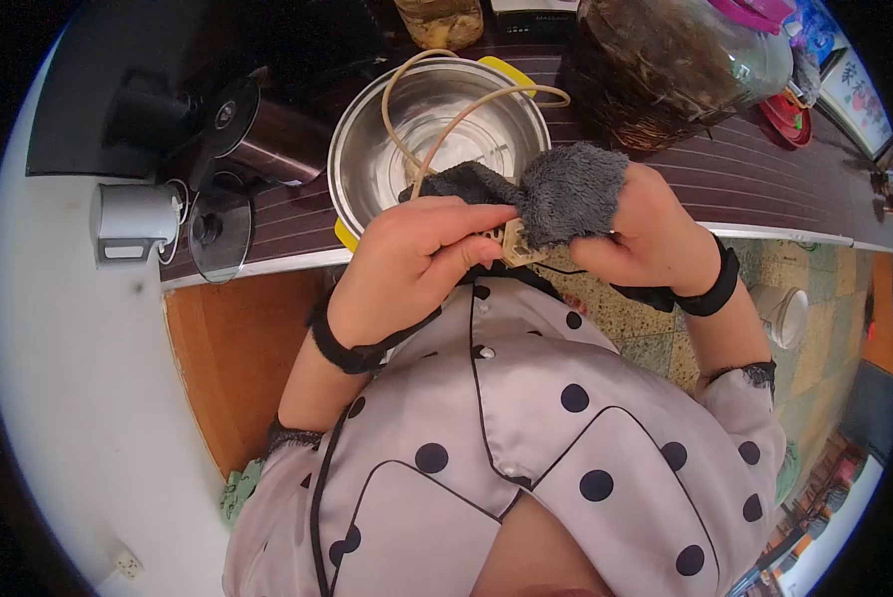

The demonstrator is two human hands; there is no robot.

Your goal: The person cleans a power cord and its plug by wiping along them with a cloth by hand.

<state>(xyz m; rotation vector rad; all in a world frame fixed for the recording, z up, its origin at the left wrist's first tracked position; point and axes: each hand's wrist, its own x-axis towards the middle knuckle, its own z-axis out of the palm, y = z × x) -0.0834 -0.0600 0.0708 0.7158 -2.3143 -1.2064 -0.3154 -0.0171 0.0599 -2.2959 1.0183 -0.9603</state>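
Note:
My left hand [417,254] is closed on a pale beige plug-like piece [514,244], pinching it between thumb and fingers. A dark grey fluffy cloth [574,194] is gripped in my right hand [651,234] and touches the beige piece. Part of the cloth lies behind my left fingers. From my left hand a beige cable [453,129] rises and loops over a steel pot [339,149] with yellow handles. Both hands are at the pot's near edge; the fingertips of my right hand are partly hidden by the cloth.
A large jar [666,75] with dark contents stands at the back right, a smaller jar [442,22] behind the pot. On the left are a dark cylindrical appliance [267,134], a glass lid [220,229] and a grey kettle-like vessel [123,219]. The counter edge [267,264] runs beneath the hands.

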